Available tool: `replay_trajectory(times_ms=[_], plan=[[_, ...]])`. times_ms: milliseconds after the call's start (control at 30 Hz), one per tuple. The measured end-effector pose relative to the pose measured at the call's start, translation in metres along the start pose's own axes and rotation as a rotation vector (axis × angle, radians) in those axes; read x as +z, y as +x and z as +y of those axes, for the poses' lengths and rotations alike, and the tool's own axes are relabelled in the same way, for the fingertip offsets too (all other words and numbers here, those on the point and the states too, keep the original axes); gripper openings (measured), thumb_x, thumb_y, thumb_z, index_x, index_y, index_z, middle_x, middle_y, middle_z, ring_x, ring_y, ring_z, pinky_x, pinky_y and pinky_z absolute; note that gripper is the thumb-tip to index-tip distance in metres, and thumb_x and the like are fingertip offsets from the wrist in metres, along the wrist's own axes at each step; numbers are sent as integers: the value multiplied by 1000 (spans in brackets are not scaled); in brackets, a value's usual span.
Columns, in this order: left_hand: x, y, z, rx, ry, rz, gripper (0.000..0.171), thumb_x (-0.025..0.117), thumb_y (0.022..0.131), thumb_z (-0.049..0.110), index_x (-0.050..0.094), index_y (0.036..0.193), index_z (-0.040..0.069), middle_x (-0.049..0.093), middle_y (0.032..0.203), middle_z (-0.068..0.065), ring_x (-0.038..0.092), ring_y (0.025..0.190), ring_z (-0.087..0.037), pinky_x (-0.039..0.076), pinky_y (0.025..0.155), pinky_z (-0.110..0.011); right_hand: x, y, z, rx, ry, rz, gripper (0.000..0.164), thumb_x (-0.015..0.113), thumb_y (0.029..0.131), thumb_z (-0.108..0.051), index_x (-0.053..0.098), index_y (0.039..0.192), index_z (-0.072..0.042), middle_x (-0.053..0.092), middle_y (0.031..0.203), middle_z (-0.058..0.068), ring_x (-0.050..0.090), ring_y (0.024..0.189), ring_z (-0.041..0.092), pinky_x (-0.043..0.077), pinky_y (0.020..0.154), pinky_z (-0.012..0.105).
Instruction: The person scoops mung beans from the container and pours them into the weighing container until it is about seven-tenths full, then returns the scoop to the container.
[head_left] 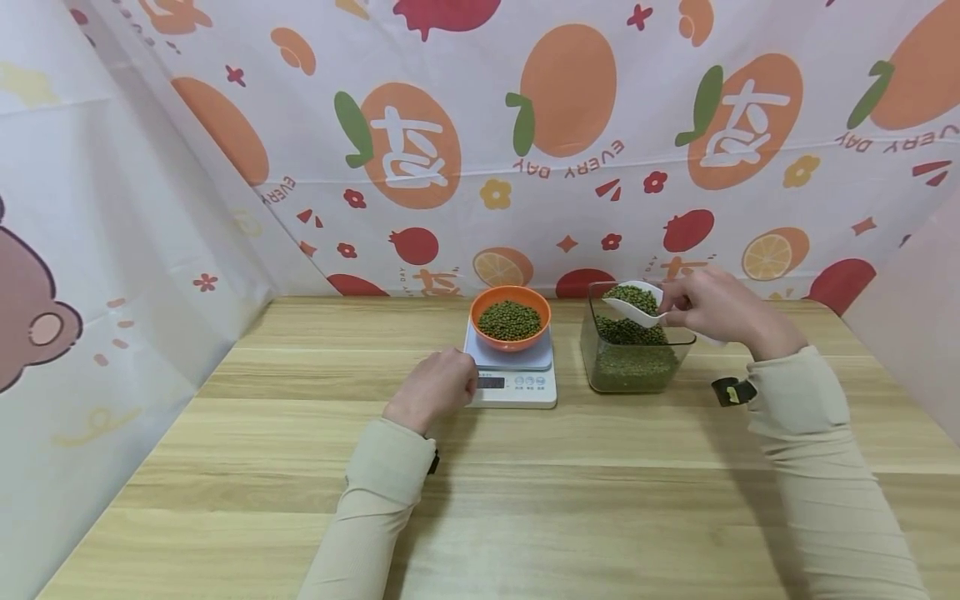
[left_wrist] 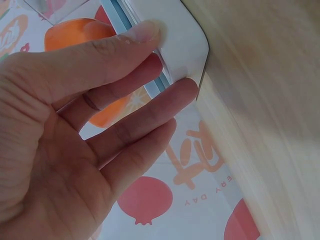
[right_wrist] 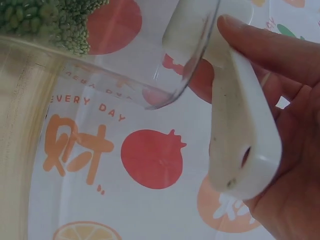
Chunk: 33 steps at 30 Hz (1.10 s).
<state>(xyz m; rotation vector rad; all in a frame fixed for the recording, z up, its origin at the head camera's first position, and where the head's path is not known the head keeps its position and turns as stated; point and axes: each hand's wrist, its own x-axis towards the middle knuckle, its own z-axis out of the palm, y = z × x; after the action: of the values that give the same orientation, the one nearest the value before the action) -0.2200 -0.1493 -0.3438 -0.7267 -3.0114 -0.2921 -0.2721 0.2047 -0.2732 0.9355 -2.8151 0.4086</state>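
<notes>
My right hand (head_left: 712, 304) grips the handle of a white plastic scoop (right_wrist: 245, 130), thumb on top. Green mung beans (head_left: 634, 297) fill the scoop's bowl, held over a clear container (head_left: 628, 379) that holds more mung beans. Left of it, a white kitchen scale (head_left: 525, 398) carries an orange bowl (head_left: 510, 342) with mung beans inside. At the scale's left front corner rests my left hand (head_left: 441, 382). Its thumb and fingertips touch the edge in the left wrist view, the fingers loosely extended. Digits on the scale's dark display (head_left: 491, 383) are too small to read.
The items stand near the back of a light wooden table (head_left: 555, 500). A white fruit-print cloth (head_left: 480, 208) hangs right behind them, and another printed cloth (head_left: 127, 275) borders the left. A dark strap (head_left: 733, 392) hangs at the right sleeve.
</notes>
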Motion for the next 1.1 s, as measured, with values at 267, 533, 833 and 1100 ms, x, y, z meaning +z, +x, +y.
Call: replay_trajectory(times_ms=[267, 533, 833, 1100], plan=[[0, 0, 0, 8, -7, 3, 29, 54, 65, -10, 49, 49, 14, 45, 52, 0, 37, 49, -10, 30, 44, -22, 4, -2, 3, 7, 1, 47, 10, 66, 76, -9, 65, 71, -18, 53, 58, -6, 37, 51, 13, 32, 50, 33], [0, 0, 0, 6, -14, 4, 29, 54, 66, -10, 49, 50, 14, 45, 53, 0, 37, 50, -10, 30, 44, -22, 5, -1, 1, 27, 26, 73, 11, 63, 77, -8, 67, 73, -16, 57, 63, -4, 39, 51, 14, 34, 50, 34], [-1, 0, 1, 2, -14, 3, 29, 53, 65, -10, 48, 49, 14, 43, 52, 0, 36, 50, -10, 28, 44, -22, 3, 0, 0, 0, 14, 106, 10, 63, 77, -8, 67, 73, -16, 61, 68, -5, 43, 57, 13, 36, 52, 35], [0, 1, 0, 17, 0, 19, 30, 54, 63, -10, 46, 48, 15, 40, 52, 1, 35, 50, -10, 27, 44, -22, 2, 4, -1, -15, 37, 125, 7, 66, 76, -10, 68, 73, -16, 61, 65, -4, 42, 50, 11, 36, 46, 32]])
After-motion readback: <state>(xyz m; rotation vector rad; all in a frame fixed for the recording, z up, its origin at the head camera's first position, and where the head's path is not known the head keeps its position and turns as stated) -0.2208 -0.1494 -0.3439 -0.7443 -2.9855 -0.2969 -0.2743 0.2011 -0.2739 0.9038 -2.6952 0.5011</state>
